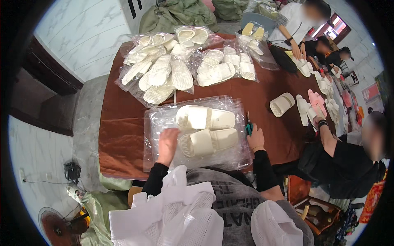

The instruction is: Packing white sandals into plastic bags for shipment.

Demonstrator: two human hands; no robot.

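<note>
Both forearms enter from 6 o'clock, in black sleeves down to the wrists. Left arm runs toward 12 o'clock, angled slightly inward; left hand (168, 144) lies palm down, fingers together and extended toward 12 o'clock, flat. Right arm bends at the elbow, forearm rising toward 11 o'clock; right hand (255, 138) is curled, knuckles up, fingers closed around a small teal-handled tool (248, 129). Hands well apart.

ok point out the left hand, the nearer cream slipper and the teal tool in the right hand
left hand (167, 143): head view, back of the hand
nearer cream slipper (209, 141): head view, strap
teal tool (248, 129): head view, handle above the right hand (256, 140)
</note>
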